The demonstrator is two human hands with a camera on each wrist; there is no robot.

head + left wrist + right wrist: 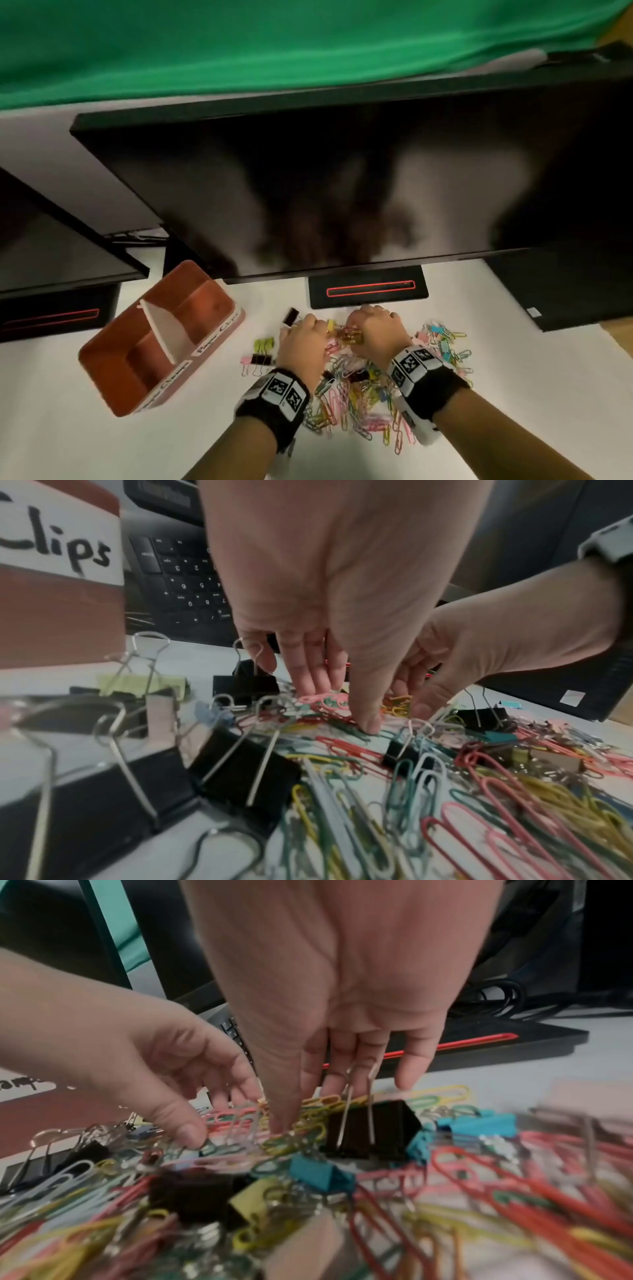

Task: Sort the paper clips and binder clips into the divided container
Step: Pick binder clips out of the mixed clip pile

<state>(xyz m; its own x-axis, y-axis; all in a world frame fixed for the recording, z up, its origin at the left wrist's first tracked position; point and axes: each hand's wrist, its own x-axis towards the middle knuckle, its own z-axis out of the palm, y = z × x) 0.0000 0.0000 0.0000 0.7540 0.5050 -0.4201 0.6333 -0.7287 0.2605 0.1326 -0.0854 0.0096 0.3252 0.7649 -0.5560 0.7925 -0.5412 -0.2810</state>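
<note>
Head cam: I'm looking down & fwd from above the desk, a fair way off, both forearms coming in from the bottom edge; left hand [301, 342] and right hand [375, 330] meet over the clip pile [359, 394], w/ the divided container [113, 359] to the left and a monitor [342, 188] filling the far side. Left wrist cam sits low, just above the desk, facing along the palm to the fingers, very close; the container's label is at its left edge. Right wrist cam is the same setup, mirrored. All 3 views share the pile's far end and both hands; each wrist cam catches the opposite hand too.
</note>
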